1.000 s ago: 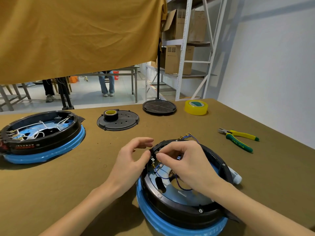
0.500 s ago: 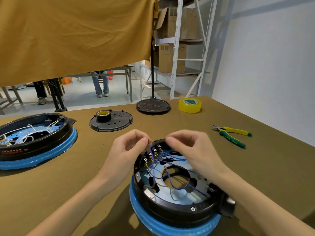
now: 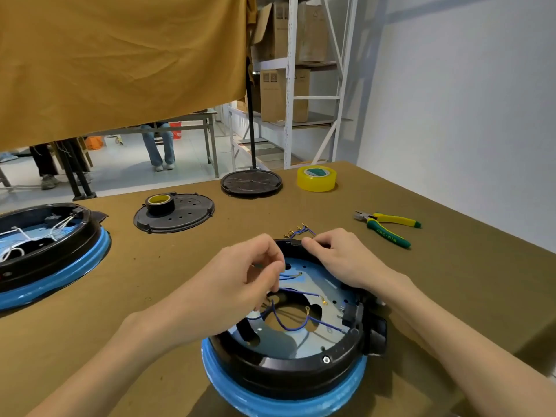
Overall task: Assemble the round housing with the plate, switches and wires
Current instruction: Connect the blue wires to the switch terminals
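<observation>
The round black housing (image 3: 288,368) on a blue ring sits at the table's near edge. Its pale metal plate (image 3: 316,290) carries loose blue wires (image 3: 288,325) with brass terminals. My left hand (image 3: 240,284) hovers over the housing's left side, thumb and fingertips pinching a blue wire. My right hand (image 3: 340,257) rests on the far rim and pinches a bundle of blue wires whose brass ends (image 3: 296,231) stick out beyond the rim. The switches are hidden under my hands.
A second black housing (image 3: 45,254) with white wires lies at the left. Behind are a black cover plate (image 3: 186,218) bearing a tape roll, a round black base (image 3: 251,183), a yellow tape roll (image 3: 316,179) and green-yellow pliers (image 3: 388,227) on the right.
My right hand has drawn a bundle of blue wires out over the far rim. My left hand has dropped lower inside the housing, still pinching a wire. The view shifted slightly.
</observation>
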The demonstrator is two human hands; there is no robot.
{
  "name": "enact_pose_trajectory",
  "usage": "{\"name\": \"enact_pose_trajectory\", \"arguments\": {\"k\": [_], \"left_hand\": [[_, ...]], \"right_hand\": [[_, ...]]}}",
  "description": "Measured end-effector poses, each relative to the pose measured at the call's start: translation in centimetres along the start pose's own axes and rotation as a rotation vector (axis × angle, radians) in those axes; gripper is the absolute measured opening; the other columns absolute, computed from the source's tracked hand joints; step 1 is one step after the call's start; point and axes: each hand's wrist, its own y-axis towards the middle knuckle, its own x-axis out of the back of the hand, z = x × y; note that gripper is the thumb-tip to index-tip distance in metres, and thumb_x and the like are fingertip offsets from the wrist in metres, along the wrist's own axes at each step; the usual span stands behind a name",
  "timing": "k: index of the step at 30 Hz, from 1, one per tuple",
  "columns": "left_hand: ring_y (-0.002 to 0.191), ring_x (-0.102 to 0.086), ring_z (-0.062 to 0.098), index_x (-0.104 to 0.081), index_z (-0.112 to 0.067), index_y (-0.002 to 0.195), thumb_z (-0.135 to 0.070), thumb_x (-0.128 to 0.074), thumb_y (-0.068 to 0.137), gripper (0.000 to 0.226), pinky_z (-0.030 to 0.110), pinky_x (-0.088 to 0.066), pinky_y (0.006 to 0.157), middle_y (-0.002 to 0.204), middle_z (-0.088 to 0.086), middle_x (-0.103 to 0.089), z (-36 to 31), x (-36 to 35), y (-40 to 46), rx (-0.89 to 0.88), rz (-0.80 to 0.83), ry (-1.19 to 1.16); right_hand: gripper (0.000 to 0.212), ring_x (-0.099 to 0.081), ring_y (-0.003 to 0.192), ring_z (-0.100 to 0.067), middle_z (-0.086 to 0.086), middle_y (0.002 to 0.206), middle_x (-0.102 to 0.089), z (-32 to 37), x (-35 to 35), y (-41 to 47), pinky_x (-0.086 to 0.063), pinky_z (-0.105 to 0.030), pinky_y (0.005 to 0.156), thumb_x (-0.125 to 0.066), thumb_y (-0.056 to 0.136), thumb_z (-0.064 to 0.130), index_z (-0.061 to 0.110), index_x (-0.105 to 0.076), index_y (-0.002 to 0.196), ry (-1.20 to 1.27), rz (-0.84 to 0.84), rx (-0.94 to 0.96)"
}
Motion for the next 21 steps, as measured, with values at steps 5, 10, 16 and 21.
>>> {"name": "enact_pose_trajectory", "arguments": {"k": [5, 10, 16, 21], "left_hand": [[0.072, -0.056, 0.005, -0.062, -0.039, 0.096, -0.03, -0.057, 0.103, 0.012, 0.018, -0.047, 0.068, 0.09, -0.025, -0.063, -0.4, -1.4, 1.6, -0.019, 0.109, 0.165], [0.092, -0.055, -0.007, -0.067, -0.037, 0.094, -0.036, -0.061, 0.101, 0.009, 0.01, -0.043, 0.075, 0.094, -0.026, -0.061, -0.6, -2.3, 2.9, -0.05, 0.177, 0.277], [0.082, -0.053, 0.002, -0.066, -0.036, 0.093, -0.041, -0.058, 0.101, 0.013, 0.025, -0.038, 0.084, 0.095, -0.019, -0.058, -0.2, -3.9, 3.2, -0.215, 0.231, 0.561], [0.09, -0.055, -0.002, -0.073, -0.037, 0.101, -0.037, -0.062, 0.1, 0.01, 0.019, -0.039, 0.081, 0.095, -0.022, -0.059, 0.6, -4.8, 3.6, -0.148, 0.195, 0.382]], "right_hand": [[0.06, -0.034, 0.053, -0.015, -0.002, 0.061, -0.041, 0.2, -0.2, 1.5, -0.027, -0.031, 0.054, -0.05, 0.104, 0.052, 0.002, -0.056, 0.071, 0.048, 0.071, 0.014], [0.062, -0.036, 0.056, -0.017, -0.004, 0.063, -0.043, 0.0, -0.4, 1.8, -0.029, -0.035, 0.059, -0.051, 0.104, 0.052, -0.003, -0.06, 0.077, 0.073, 0.088, 0.023], [0.055, -0.042, 0.056, -0.013, 0.005, 0.059, -0.047, -0.2, -0.8, 2.5, -0.035, -0.035, 0.061, -0.052, 0.104, 0.051, 0.014, -0.064, 0.065, 0.097, 0.105, 0.03], [0.05, -0.042, 0.049, -0.005, 0.014, 0.048, -0.048, -0.1, -0.9, 2.7, -0.035, -0.031, 0.059, -0.053, 0.104, 0.049, 0.027, -0.06, 0.059, 0.114, 0.1, 0.022]]}}
